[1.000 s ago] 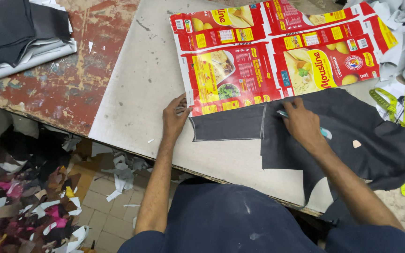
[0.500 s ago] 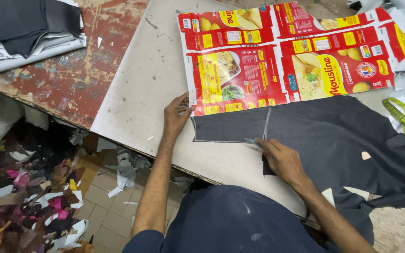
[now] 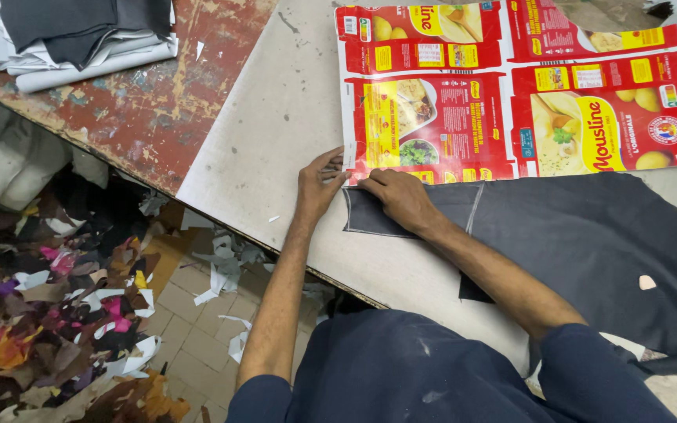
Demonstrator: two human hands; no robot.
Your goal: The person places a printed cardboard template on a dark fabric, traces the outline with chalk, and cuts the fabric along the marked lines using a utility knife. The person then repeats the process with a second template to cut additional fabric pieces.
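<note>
At centre frame, a dark grey fabric piece (image 3: 573, 235) lies flat on the counter (image 3: 276, 149), its narrow left end reaching toward the near edge while the wider body runs off to the right of the frame. Both hands sit at that left end: the left hand (image 3: 319, 184) has its fingertips curled at the corner, touching both the cloth and the lower left corner of a flattened red-and-yellow carton sheet (image 3: 511, 86); the right hand (image 3: 401, 200) lies palm-down with fingers pressed together on the cloth's upper edge, where cloth meets carton. Whether either hand pinches a marker or tool cannot be told. Risk noted: the carton sheet is loose, so pressure at one corner could pivot it and throw the shared edge off line; the cloth may also ripple under a sliding palm. A stack of folded cloth (image 3: 80, 35) rests at upper left, and fabric scraps (image 3: 56, 329) litter the floor at lower left.
</note>
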